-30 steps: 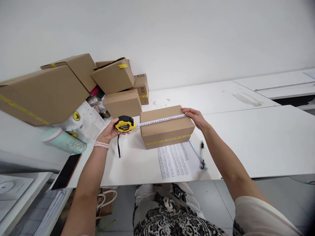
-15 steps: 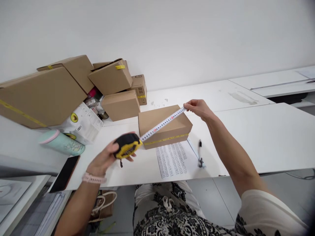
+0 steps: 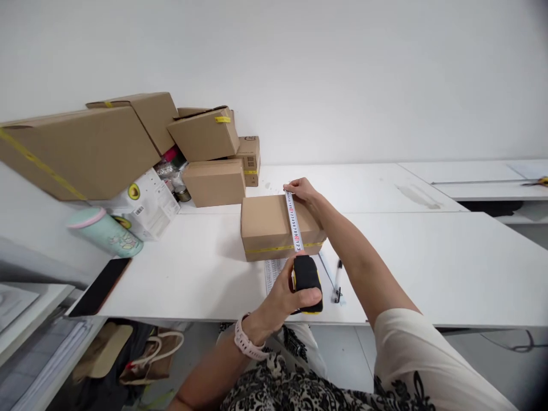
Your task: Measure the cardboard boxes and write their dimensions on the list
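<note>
A black and yellow tape measure (image 3: 307, 281) is gripped in my left hand (image 3: 280, 297), just in front of a closed cardboard box (image 3: 265, 221). Its white blade runs away from me across the short side of the box top. At the far edge of the box, my right hand (image 3: 302, 189) pinches the end of the blade. Yellow tape bands the front of the box. Partly under the box and my left hand lies a printed sheet (image 3: 273, 274). A pen (image 3: 338, 281) lies to its right.
Several cardboard boxes (image 3: 214, 182) are piled at the back left against the wall. Near them are an avocado-printed white box (image 3: 149, 205) and a mint tumbler (image 3: 107, 231). A dark phone-like slab (image 3: 100, 286) lies at the table's front left edge. Another tape measure (image 3: 543, 181) shows far right.
The tape measure has swung from lying along the box's length to crossing its width. My left hand moved right, my right hand moved left, and the blade between them is shorter.
</note>
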A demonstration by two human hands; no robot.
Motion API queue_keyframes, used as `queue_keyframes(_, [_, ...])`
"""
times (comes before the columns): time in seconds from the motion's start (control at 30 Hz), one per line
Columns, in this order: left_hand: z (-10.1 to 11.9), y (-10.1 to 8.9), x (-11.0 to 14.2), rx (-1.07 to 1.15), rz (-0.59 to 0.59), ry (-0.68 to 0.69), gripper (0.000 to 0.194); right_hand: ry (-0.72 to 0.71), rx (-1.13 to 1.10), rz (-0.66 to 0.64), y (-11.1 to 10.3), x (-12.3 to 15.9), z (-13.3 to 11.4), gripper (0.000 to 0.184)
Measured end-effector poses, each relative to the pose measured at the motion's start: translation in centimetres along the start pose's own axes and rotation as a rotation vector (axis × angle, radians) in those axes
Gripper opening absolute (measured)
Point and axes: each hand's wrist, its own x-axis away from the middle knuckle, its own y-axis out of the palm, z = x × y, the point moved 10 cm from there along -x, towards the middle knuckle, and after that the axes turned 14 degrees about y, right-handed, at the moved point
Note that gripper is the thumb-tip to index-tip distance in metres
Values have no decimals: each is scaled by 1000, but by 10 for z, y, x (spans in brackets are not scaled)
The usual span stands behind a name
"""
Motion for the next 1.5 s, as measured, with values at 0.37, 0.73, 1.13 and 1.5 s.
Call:
queue_keyframes(0.37, [-2, 14, 3, -37, 79, -41, 102, 9, 144, 28, 10, -4, 6, 31])
queue_keyframes(0.73, [-4, 17, 8, -33, 70, -48, 104, -24, 226, 30, 15, -7, 1, 25])
queue_keyframes(1.13, [-3, 16, 11, -28, 21, -20, 97, -27, 48, -11, 11, -8, 3, 37])
queue_keyframes(1.5, [73, -119, 48, -312, 273, 532, 89, 118, -432, 292, -95, 90, 121, 55])
